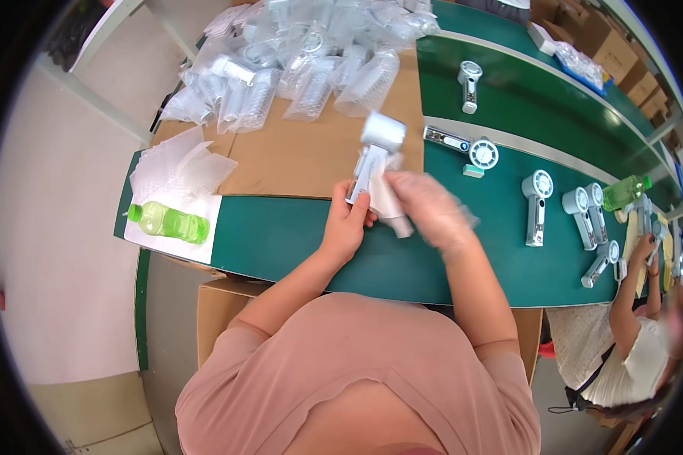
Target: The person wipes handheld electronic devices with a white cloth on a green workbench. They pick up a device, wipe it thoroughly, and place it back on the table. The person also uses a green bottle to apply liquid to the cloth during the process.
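Observation:
My left hand (346,227) grips the lower end of a white and silver handheld fan (369,163), its round head tilted up and away from me. Against the fan's handle, my right hand (432,208) holds a white cloth (389,206); the hand is smeared by motion, but its fingers are bent around the cloth. A loose cloth end hangs below the fingers. Several more handheld fans lie to the right on the green table, among them one fan (539,205) lying upright and another fan (467,145) lying sideways beside a small green and white block (473,172).
Bubble bags (311,87) with wrapped fans pile up on a cardboard sheet (281,163). At left are flat bubble bags (173,167) and a green bottle (171,222). A second green bottle (622,193) stands near a co-worker (637,326) at right, who handles fans.

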Action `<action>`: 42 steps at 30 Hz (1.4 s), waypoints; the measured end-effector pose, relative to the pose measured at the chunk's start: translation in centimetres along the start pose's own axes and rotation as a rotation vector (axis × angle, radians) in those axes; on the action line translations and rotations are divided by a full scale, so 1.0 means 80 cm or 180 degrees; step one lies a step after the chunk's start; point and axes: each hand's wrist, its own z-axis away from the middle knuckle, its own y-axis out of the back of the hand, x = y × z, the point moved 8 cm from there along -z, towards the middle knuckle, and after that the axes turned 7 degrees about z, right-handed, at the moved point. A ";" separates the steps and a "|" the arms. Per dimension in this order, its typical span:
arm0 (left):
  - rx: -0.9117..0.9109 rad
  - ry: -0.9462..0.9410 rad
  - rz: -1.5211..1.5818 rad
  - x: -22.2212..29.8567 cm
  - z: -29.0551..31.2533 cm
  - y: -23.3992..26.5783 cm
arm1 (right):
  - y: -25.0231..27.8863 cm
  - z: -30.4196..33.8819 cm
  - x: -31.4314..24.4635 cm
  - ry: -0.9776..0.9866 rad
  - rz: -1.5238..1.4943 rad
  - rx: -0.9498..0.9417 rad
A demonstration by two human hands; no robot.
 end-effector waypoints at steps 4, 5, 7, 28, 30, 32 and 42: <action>-0.0254 0.0003 -0.0152 0.015 0.016 -0.019 | -0.019 -0.012 0.016 0.0522 -0.0057 0.0371; -0.0272 0.0084 -0.0163 0.016 0.019 -0.019 | -0.017 -0.012 0.025 0.0426 -0.0382 0.0613; -0.0480 -0.0322 -0.0548 0.025 0.024 -0.027 | -0.027 -0.007 0.040 0.0220 -0.1034 0.1000; 0.1051 -0.1130 -0.3101 0.198 -0.130 0.186 | -0.009 0.031 0.001 -0.0106 -0.0039 0.0343; 0.2321 -0.2312 -0.3994 0.274 -0.171 0.293 | 0.006 0.033 0.005 -0.0096 -0.0094 0.0661; 0.2941 -0.0467 -0.4770 0.279 -0.202 0.399 | 0.021 0.028 0.017 0.0037 -0.0209 0.0928; 0.2653 0.0509 -0.6089 0.309 -0.254 0.426 | 0.028 0.023 0.027 -0.0309 -0.0126 0.0522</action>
